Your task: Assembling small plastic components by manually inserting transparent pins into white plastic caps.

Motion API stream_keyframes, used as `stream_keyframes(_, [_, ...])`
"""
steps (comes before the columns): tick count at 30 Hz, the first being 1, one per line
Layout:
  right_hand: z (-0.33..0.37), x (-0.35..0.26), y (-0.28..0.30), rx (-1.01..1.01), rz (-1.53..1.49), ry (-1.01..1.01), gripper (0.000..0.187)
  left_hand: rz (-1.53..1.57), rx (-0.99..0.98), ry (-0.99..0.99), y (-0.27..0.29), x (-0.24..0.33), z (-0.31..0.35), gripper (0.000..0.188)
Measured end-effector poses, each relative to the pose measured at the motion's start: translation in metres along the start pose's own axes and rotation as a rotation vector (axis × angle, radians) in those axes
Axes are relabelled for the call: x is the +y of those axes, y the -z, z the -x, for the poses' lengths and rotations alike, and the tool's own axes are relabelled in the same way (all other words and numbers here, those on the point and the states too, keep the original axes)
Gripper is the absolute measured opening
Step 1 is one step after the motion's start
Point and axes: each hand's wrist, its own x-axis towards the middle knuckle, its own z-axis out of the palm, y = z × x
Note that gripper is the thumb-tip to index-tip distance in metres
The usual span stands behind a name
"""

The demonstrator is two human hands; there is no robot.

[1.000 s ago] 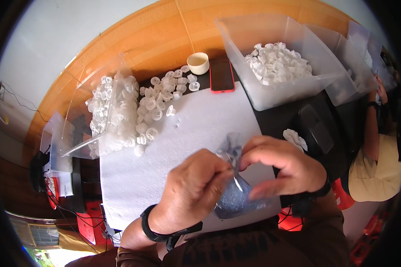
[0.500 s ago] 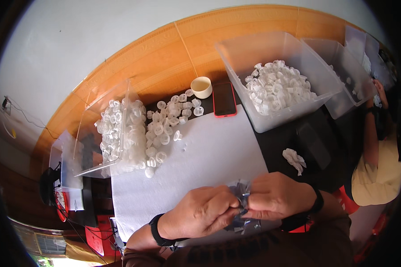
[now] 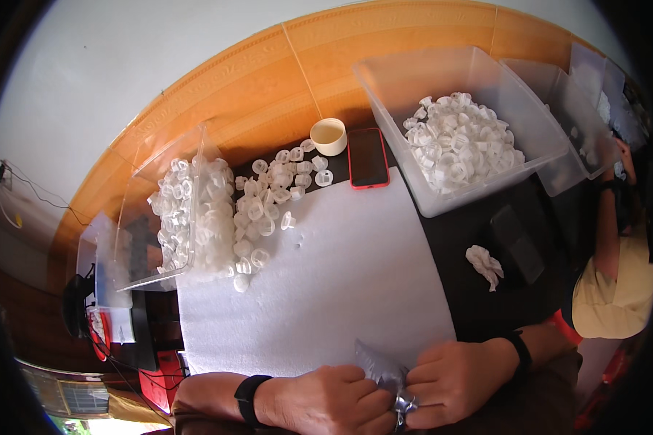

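Down at the near edge of the white mat (image 3: 326, 290), the left hand (image 3: 334, 399) and right hand (image 3: 450, 384) both clutch a crinkly plastic bag (image 3: 377, 367). Loose caps (image 3: 254, 210) sprawl farther back.

Look at seven o'clock, a broad black band (image 3: 248, 400) sits snug round the left wrist, and there's another black strap (image 3: 519, 353) circling the right wrist, over at four! Dark brown cloth (image 3: 515, 402) is the clothing, showing at five o'clock, and left hand (image 3: 334, 399) and right hand (image 3: 446, 380) are both bare.
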Motion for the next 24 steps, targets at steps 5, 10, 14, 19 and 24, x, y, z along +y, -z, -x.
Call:
stream_keyframes(5, [0.0, -0.008, -0.004, -0.011, 0.023, 0.138, 0.014, 0.012, -0.066, -0.08, 0.005, 0.006, 0.0, 0.012])
stream_keyframes(10, [0.003, -0.012, -0.005, -0.025, 0.033, 0.137, 0.015, 0.023, -0.039, -0.009, -0.001, 0.016, 0.012, 0.013])
stream_keyframes(14, [0.007, -0.014, -0.004, -0.115, 0.099, 0.107, 0.016, -0.01, -0.095, -0.008, 0.0, 0.021, 0.016, 0.013])
stream_keyframes(19, [0.008, -0.007, -0.006, -0.005, 0.007, -0.048, 0.022, -0.015, -0.079, 0.136, 0.0, 0.011, 0.02, 0.023])
stream_keyframes(24, [-0.004, -0.005, -0.006, 0.124, 0.069, -0.19, 0.035, -0.121, 0.028, 0.262, -0.007, 0.009, 0.014, 0.018])
